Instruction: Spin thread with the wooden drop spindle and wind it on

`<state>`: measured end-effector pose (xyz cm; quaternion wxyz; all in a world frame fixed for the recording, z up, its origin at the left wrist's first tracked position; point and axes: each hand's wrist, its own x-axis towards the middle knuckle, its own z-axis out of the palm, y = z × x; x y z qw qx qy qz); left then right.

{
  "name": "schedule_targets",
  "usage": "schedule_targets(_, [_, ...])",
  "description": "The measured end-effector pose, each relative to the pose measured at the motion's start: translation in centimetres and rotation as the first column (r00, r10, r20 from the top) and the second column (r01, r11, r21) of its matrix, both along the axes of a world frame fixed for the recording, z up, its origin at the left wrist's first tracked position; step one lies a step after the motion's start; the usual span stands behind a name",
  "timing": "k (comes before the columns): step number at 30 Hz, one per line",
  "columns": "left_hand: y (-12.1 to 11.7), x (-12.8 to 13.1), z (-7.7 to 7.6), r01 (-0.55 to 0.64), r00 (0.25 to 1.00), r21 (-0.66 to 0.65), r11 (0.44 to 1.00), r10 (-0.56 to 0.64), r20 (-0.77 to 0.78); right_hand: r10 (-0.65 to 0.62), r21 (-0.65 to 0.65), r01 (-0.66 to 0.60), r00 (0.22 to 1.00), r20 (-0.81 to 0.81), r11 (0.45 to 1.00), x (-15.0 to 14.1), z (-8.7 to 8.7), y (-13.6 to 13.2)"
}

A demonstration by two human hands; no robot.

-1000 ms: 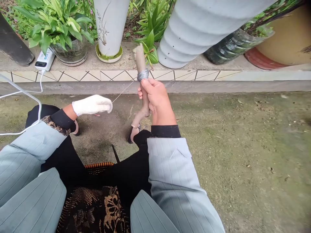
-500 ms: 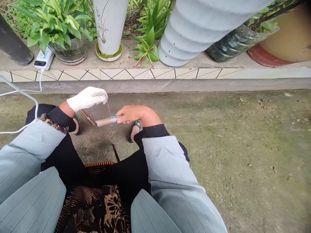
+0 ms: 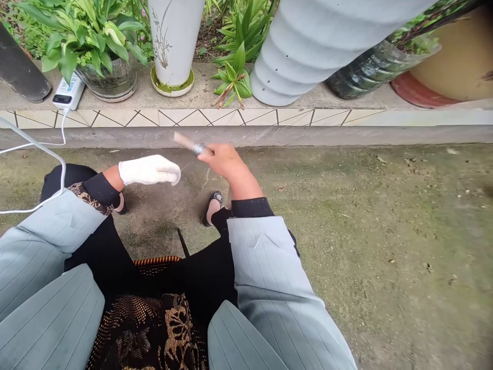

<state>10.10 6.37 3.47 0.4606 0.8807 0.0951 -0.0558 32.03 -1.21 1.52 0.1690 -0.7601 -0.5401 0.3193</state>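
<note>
My right hand (image 3: pixel 223 158) is bare and closed round a short wooden stick (image 3: pixel 184 140) that points up and to the left. A band of grey wire (image 3: pixel 198 149) is wound around the stick just beyond my fingers. A thin strand runs from that band down to my left hand (image 3: pixel 149 170), which wears a white glove and pinches the strand at its fingertips. Both hands hover over the concrete ground in front of my knees, about a hand's width apart.
A tiled kerb (image 3: pixel 246 118) runs across the back, carrying a leafy potted plant (image 3: pixel 92 36), a white vase (image 3: pixel 175 41), a ribbed grey pot (image 3: pixel 319 46) and a power bank (image 3: pixel 68 92) with a white cable (image 3: pixel 34 149). My feet in sandals (image 3: pixel 213 203) rest below.
The stick swung from upright to pointing left and low, then rose again to point up-left near the kerb. My gloved left hand stayed in place, keeping hold of the strand.
</note>
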Motion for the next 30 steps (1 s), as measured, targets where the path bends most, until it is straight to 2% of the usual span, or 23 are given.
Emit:
schedule_targets(2, [0.1, -0.1, 0.1, -0.074, 0.997, 0.012, 0.997, 0.074, -0.001, 0.215, -0.184, -0.193, 0.97, 0.109, 0.964, -0.8, -0.1, -0.1])
schedule_targets(3, [0.2, -0.1, 0.2, -0.127, 0.992, 0.018, 0.992, 0.127, 0.003, 0.32, -0.274, -0.288, 0.944, 0.08, 0.918, -1.2, 0.0, -0.2])
schedule_targets(5, [0.4, -0.2, 0.1, -0.228, 0.973, 0.031, 0.973, 0.228, 0.023, 0.472, -0.386, -0.473, 0.875, -0.105, 0.792, -2.0, 0.2, -0.4])
schedule_targets(7, [0.8, -0.2, 0.0, -0.294, 0.955, 0.03, 0.955, 0.292, 0.043, 0.531, -0.369, -0.621, 0.783, -0.325, 0.691, -2.3, 0.6, -0.7])
schedule_targets(8, [0.9, -0.2, -0.2, -0.315, 0.948, 0.019, 0.949, 0.313, 0.046, 0.538, -0.312, -0.67, 0.734, -0.415, 0.674, -2.3, 0.8, -0.8])
schedule_targets(9, [1.0, -0.2, -0.4, -0.338, 0.94, -0.006, 0.941, 0.338, 0.045, 0.533, -0.229, -0.689, 0.693, -0.485, 0.687, -2.1, 1.1, -1.0])
schedule_targets(10, [1.1, -0.1, -0.6, -0.359, 0.932, -0.042, 0.933, 0.36, 0.041, 0.515, -0.124, -0.667, 0.667, -0.538, 0.734, -1.9, 1.4, -1.1])
schedule_targets(11, [1.2, -0.1, -0.8, -0.376, 0.925, -0.081, 0.923, 0.379, 0.034, 0.481, -0.008, -0.594, 0.659, -0.579, 0.804, -1.7, 1.7, -1.3])
schedule_targets(13, [1.2, -0.1, -1.1, -0.393, 0.916, -0.141, 0.909, 0.401, 0.029, 0.353, 0.212, -0.285, 0.683, -0.64, 0.935, -1.0, 2.5, -1.4])
schedule_targets(14, [1.1, -0.1, -1.1, -0.382, 0.92, -0.152, 0.912, 0.39, 0.027, 0.265, 0.288, -0.086, 0.697, -0.666, 0.954, -0.6, 2.8, -1.4])
schedule_targets(16, [0.8, -0.2, -1.0, -0.313, 0.948, -0.146, 0.939, 0.318, 0.017, 0.079, 0.349, 0.248, 0.703, -0.706, 0.904, 0.2, 3.0, -1.2])
schedule_targets(17, [0.7, -0.2, -0.8, -0.263, 0.964, -0.145, 0.954, 0.267, 0.008, -0.005, 0.342, 0.354, 0.701, -0.713, 0.87, 0.5, 2.8, -1.1])
schedule_targets(19, [0.4, -0.2, -0.5, -0.161, 0.987, -0.152, 0.975, 0.162, -0.011, -0.144, 0.289, 0.449, 0.713, -0.686, 0.845, 1.1, 2.0, -0.7])
schedule_targets(22, [0.1, -0.2, 0.0, -0.064, 0.998, -0.163, 0.985, 0.06, -0.029, -0.261, 0.192, 0.427, 0.79, -0.555, 0.884, 1.7, 0.4, 0.0])
schedule_targets(25, [0.0, -0.3, 0.5, -0.041, 0.998, -0.177, 0.983, 0.032, -0.051, -0.265, 0.126, 0.325, 0.899, -0.35, 0.937, 1.9, -0.5, 0.2])
schedule_targets(28, [0.0, -0.6, 1.2, -0.07, 0.997, -0.207, 0.976, 0.06, -0.053, -0.139, 0.066, 0.144, 0.988, -0.072, 0.987, 1.6, -0.2, 0.0])
schedule_targets(30, [0.2, -0.8, 1.5, -0.114, 0.993, -0.214, 0.97, 0.11, -0.03, 0.046, -0.032, -0.044, 0.997, 0.068, 0.999, 0.8, 0.2, -0.3])
